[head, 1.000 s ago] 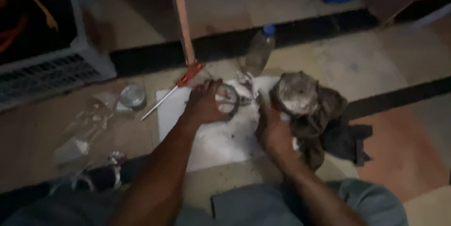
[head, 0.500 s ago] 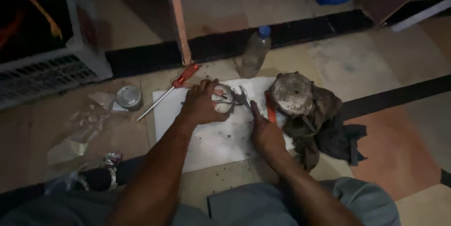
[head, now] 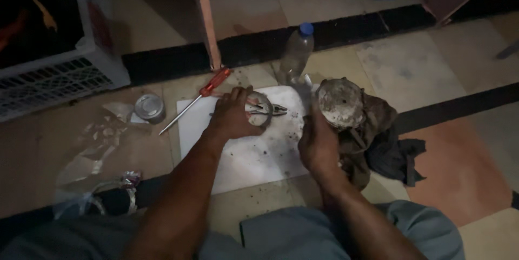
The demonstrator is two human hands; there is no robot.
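Dim tiled floor carries our gritty white paper sheet. Our left hand presses a round metal ring onto red-handled pliers; our right hand, loosely curled, touches the dusty round motor housing on a dark rag. The ring could slip, and the clear plastic bottle could tip.

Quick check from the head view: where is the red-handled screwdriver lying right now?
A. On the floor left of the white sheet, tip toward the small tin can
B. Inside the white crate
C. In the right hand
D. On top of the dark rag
A: the red-handled screwdriver lies on the floor at the white sheet's left edge, untouched, pointing toward the small tin can.
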